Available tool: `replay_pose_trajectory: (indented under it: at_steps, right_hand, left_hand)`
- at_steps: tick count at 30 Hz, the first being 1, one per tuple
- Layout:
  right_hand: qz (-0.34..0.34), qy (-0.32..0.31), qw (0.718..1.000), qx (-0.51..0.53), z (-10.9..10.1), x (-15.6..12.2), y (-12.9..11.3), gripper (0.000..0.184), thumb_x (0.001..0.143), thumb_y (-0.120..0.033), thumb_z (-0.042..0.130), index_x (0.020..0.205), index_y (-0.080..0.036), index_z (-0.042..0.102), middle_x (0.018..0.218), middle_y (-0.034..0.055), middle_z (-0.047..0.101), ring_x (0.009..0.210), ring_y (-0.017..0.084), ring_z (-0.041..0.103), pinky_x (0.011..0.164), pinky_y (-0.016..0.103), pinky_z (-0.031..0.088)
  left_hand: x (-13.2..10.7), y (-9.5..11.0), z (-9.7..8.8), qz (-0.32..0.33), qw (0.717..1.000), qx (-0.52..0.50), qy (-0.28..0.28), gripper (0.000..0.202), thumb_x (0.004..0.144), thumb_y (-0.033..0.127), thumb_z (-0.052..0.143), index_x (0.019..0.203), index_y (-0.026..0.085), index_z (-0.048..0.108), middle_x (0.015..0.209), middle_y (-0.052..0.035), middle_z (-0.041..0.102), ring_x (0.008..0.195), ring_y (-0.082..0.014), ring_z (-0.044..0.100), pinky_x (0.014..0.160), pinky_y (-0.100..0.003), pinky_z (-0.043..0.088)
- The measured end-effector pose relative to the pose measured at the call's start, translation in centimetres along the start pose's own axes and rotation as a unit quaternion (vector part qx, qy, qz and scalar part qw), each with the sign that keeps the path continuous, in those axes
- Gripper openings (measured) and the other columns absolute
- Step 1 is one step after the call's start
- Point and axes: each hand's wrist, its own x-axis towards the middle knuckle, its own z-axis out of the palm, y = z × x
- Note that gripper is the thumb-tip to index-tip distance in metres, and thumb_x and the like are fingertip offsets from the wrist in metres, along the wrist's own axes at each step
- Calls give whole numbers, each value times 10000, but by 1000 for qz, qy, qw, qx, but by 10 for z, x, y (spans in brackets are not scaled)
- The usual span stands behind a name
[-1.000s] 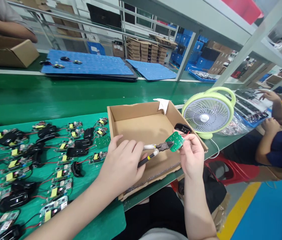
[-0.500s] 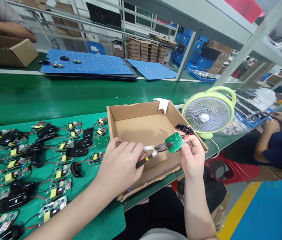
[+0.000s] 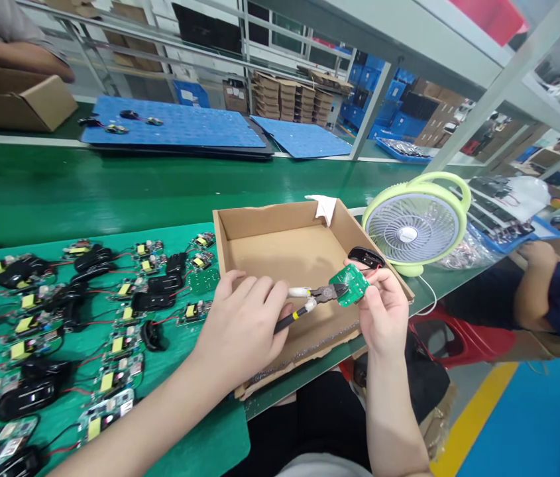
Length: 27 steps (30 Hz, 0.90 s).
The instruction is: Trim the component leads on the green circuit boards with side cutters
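My left hand [image 3: 240,328] is closed round the handles of small cutting pliers [image 3: 309,299], whose jaws touch the edge of a green circuit board [image 3: 352,285]. My right hand [image 3: 384,308] pinches that board from the right, holding it above the near right corner of an open cardboard box [image 3: 280,222]. A black plug part [image 3: 363,255] on red wires hangs off the board behind my fingers. Both hands hover over the box's front half.
Several circuit boards with black plug parts [image 3: 85,298] lie on a green mat at left. A light-green desk fan [image 3: 416,225] stands right of the box. Blue trays [image 3: 175,126] and another cardboard box [image 3: 11,99] sit across the green belt. A co-worker's arm [image 3: 553,291] is at right.
My hands and the board barely shifted. The co-worker's hands at right moved away toward the frame's edge.
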Motion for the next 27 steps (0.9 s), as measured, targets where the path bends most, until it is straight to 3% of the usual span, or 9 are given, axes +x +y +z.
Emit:
replay_pose_trajectory:
  at_steps: [10,19,27]
  right_hand:
    - [-3,2,1000,-5,0,1,-1,195,881,-411,754,875,-252,642,1043,77,768,1102,277,725,819,374,610]
    - [-18,-2,1000,19,2,1,-1,109,907,-341,737,902,-262,662,1095,74,769,1161,266,705,927,422,595]
    - [-22,4,1000,-2,2,0,-2,170,890,-389,744,886,-255,638,1093,96,763,1192,302,689,941,468,588]
  left_hand:
    - [1,1,-4,3,1000,0,3,144,855,127,465,769,205,550,664,-19,595,624,-232,571,738,-401,390]
    - [1,0,-1,-12,1000,-19,10,173,869,178,484,962,128,620,861,-113,696,795,-302,649,822,-459,397]
    - [1,1,-1,-10,1000,-18,-4,166,845,165,475,935,153,615,810,-74,661,754,-281,626,801,-444,391]
